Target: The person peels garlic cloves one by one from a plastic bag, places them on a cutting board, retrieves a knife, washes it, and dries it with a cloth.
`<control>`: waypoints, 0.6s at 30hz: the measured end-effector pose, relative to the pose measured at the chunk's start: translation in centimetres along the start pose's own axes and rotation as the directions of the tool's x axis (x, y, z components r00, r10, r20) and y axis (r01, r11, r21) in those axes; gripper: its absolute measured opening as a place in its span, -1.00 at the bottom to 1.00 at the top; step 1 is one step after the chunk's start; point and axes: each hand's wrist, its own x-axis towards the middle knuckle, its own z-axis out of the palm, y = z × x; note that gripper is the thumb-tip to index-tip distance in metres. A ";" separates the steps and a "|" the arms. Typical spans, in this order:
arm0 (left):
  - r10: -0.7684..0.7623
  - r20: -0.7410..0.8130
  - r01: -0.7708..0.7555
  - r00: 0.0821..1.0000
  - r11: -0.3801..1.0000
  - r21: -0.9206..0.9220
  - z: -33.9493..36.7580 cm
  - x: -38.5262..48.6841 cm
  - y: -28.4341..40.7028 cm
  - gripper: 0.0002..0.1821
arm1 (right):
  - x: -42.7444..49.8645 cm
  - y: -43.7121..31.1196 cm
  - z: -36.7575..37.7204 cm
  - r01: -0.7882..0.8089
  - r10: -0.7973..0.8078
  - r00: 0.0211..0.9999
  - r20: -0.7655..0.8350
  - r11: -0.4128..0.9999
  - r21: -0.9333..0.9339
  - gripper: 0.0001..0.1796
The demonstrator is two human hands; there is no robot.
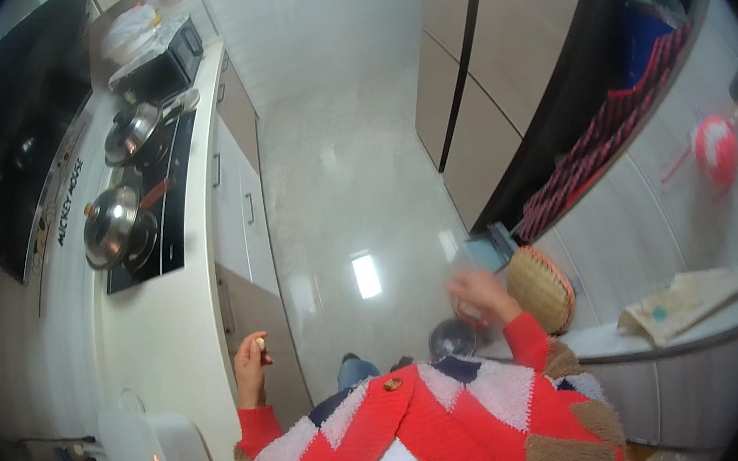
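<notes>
My left hand (pixel 250 362) is raised at the front edge of the white countertop (pixel 155 336). Its fingertips pinch a small pale piece (pixel 260 342) that looks like a garlic clove. Out to the right, my right hand (pixel 481 291) is blurred, and I cannot tell whether its fingers hold anything. Beneath it a red-rimmed container (pixel 473 319) shows in part, the rest hidden by the hand. Close by, nearer my body, is a dark round bowl (pixel 452 340). A woven basket (pixel 540 289) with an orange edge stands just right of my right wrist.
Two lidded pans (pixel 113 229) (pixel 134 134) sit on the black cooktop (pixel 173 208) under a dark range hood (pixel 19 122). Farther back, a black oven (pixel 163 63) carries a plastic bag. A tall cabinet (pixel 492 108) stands across the tiled floor (pixel 337 206). A cloth (pixel 681 304) lies at right.
</notes>
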 end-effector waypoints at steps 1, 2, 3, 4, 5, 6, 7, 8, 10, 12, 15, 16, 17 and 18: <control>0.019 0.016 -0.020 1.000 0.999 0.030 0.4 1.6 0.1 -0.84 | 1.5 0.3 -0.3 -0.099 0.089 0.995 -0.055 0.642 -0.760 -0.62; 0.057 0.048 -0.059 0.997 0.997 0.054 0.6 3.5 0.2 -0.83 | 3.2 0.6 -0.6 -0.102 -0.005 0.988 -0.155 0.735 -0.670 -0.73; 0.055 0.030 -0.057 0.998 0.994 0.089 0.6 4.8 0.2 -0.83 | 4.1 1.3 -0.6 -0.005 -0.049 0.979 -0.198 0.964 -0.267 -0.75; 0.078 0.030 -0.081 0.997 0.990 0.113 0.8 6.8 0.3 -0.82 | 5.4 1.8 -0.5 0.056 -0.015 0.970 -0.241 0.985 0.165 -0.77; 0.095 0.034 -0.099 0.995 0.984 0.149 1.0 9.2 0.5 -0.81 | 6.4 2.4 -0.3 0.179 -0.017 0.959 -0.283 0.809 0.559 -0.78; 0.132 0.076 -0.142 0.988 0.979 0.147 1.7 12.2 0.6 -0.82 | 8.3 3.1 -1.4 0.179 -0.077 0.922 -0.379 0.953 0.243 -0.71; 0.116 0.106 -0.129 0.988 0.984 0.121 2.4 14.9 0.9 -0.83 | 9.9 3.5 -2.1 0.056 -0.005 0.886 -0.463 0.994 0.097 -0.69; 0.099 0.135 -0.112 0.986 0.989 0.099 2.8 18.7 1.2 -0.84 | 12.9 3.5 -2.7 -0.039 0.001 0.834 -0.551 0.998 -0.056 -0.66; 0.047 0.168 -0.058 0.985 0.996 0.061 5.1 24.4 1.8 -0.84 | 15.7 3.4 -4.3 -0.211 0.055 0.751 -0.657 0.964 -0.160 -0.61; 0.077 0.246 -0.100 0.966 0.992 0.080 6.0 32.8 4.6 -0.83 | 18.9 2.8 -6.0 -0.248 0.093 0.650 -0.754 0.964 -0.095 -0.57; 0.087 0.384 -0.136 0.919 0.986 0.102 9.0 39.9 7.0 -0.81 | 20.4 2.7 -7.9 -0.461 0.215 0.615 -0.759 0.879 -0.124 -0.52; 0.098 0.439 -0.158 0.893 0.982 0.101 10.5 42.1 7.8 -0.81 | 20.0 3.2 -8.3 -0.451 0.420 0.542 -0.728 0.876 0.170 -0.54; 0.126 0.496 -0.184 0.859 0.980 0.070 11.3 43.8 8.5 -0.81 | 19.8 3.6 -9.0 -0.403 0.406 0.522 -0.750 0.892 0.203 -0.59; 0.142 0.514 -0.218 0.846 0.972 0.091 12.9 45.5 9.1 -0.80 | 19.0 4.6 -9.3 -0.364 0.420 0.466 -0.779 0.893 0.263 -0.63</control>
